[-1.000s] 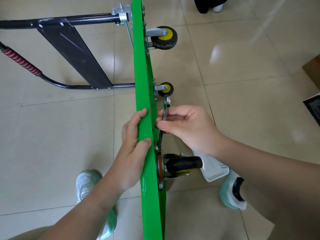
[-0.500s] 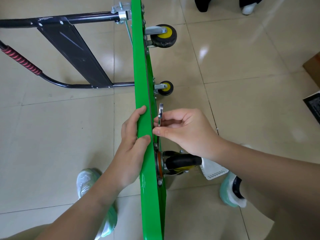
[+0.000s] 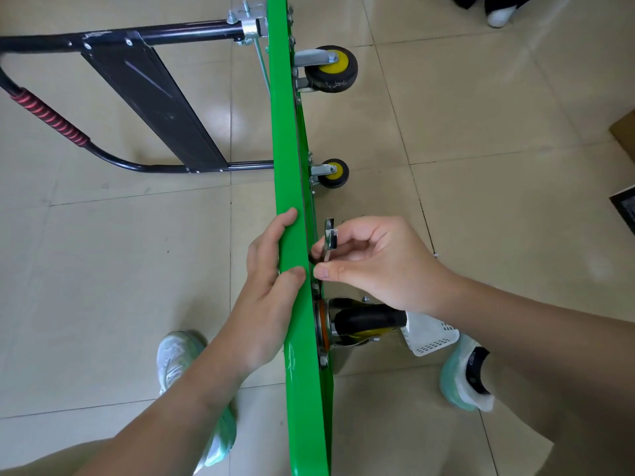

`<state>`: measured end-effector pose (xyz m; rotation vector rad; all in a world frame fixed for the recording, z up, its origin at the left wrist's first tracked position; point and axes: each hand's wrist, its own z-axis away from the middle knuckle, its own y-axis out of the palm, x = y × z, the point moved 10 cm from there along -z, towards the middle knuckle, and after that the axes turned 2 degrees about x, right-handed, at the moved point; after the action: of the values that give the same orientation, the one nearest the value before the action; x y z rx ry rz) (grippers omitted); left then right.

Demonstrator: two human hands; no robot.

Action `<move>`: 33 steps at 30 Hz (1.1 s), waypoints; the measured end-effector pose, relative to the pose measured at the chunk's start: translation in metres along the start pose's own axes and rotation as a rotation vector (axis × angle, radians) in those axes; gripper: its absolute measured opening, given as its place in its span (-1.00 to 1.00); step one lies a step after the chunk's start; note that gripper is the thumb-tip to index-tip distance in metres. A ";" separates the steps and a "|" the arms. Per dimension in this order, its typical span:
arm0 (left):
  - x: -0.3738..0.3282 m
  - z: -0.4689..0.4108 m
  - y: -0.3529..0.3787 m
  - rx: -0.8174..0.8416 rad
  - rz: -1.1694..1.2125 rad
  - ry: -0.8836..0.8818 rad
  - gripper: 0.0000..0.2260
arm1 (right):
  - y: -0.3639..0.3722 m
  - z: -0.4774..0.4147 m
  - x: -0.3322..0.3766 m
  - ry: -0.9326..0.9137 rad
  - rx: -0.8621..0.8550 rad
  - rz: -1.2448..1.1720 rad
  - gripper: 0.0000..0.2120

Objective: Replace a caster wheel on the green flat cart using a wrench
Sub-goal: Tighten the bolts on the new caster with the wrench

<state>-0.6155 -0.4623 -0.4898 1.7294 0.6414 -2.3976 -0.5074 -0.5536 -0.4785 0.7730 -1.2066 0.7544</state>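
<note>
Cart [image 3: 302, 389] stands on edge on the tiled floor [image 3: 120, 269], its 3 visible wheels pointing right; left hand [image 3: 271, 290] clasps the green edge, right hand [image 3: 378, 262] pinches the wrench [image 3: 329, 238] just above the nearest wheel [image 3: 369, 319]

Indoor room, I can't tell which kind: glossy beige tile floor [image 3: 130, 269] with dark grout lines, cardboard box corner [image 3: 623, 134] at right edge, another person's white shoe [image 3: 498, 15] at top
</note>
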 end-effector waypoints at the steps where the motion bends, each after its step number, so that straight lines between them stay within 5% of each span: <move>1: 0.000 0.000 0.000 -0.001 0.004 0.000 -0.42 | -0.002 -0.001 -0.001 -0.001 -0.024 -0.009 -0.74; 11: 0.003 0.000 -0.001 -0.020 0.023 0.013 -0.39 | -0.021 -0.030 -0.027 0.122 -0.194 -0.003 -0.82; 22: -0.001 -0.003 0.002 0.006 0.009 0.019 -0.42 | -0.021 -0.040 -0.056 0.218 -0.165 -0.069 -0.84; 33: 0.000 -0.006 0.001 0.046 0.015 0.023 -0.42 | -0.035 -0.043 -0.136 0.648 -0.237 -0.239 -0.79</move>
<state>-0.6096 -0.4609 -0.4923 1.7753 0.5783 -2.4052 -0.4821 -0.5487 -0.6230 0.4127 -0.5890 0.5843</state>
